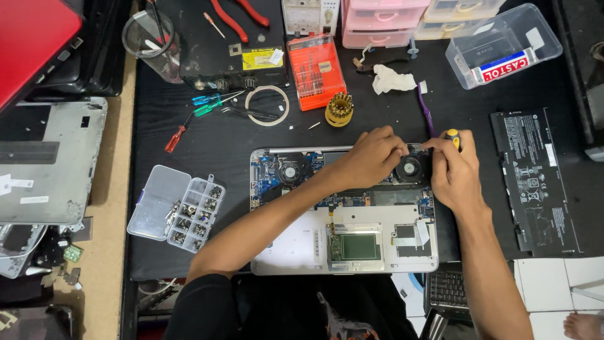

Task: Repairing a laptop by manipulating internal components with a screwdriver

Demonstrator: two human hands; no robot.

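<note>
While bent over the opened laptop (343, 211), both hands at its far edge: left hand (371, 156) curled loosely, fingertips pressed to the chassis just left of the right cooling fan (412, 168), nothing visibly gripped; right hand (454, 175) closed round a yellow-and-black screwdriver (453, 136), tip hidden behind the fingers beside that fan. Second fan (289, 171) well to the left. Purple brush (426, 113) just beyond the right hand. Flat black battery (535, 179) to the right, apart from the laptop. Clear screw organiser (176, 211) to the left, lid open. Orange bit case (316, 70), brass bit holder (339, 109), tape ring (267, 105) farther back. All on a black mat (214, 141) over a crowded workbench.
</note>
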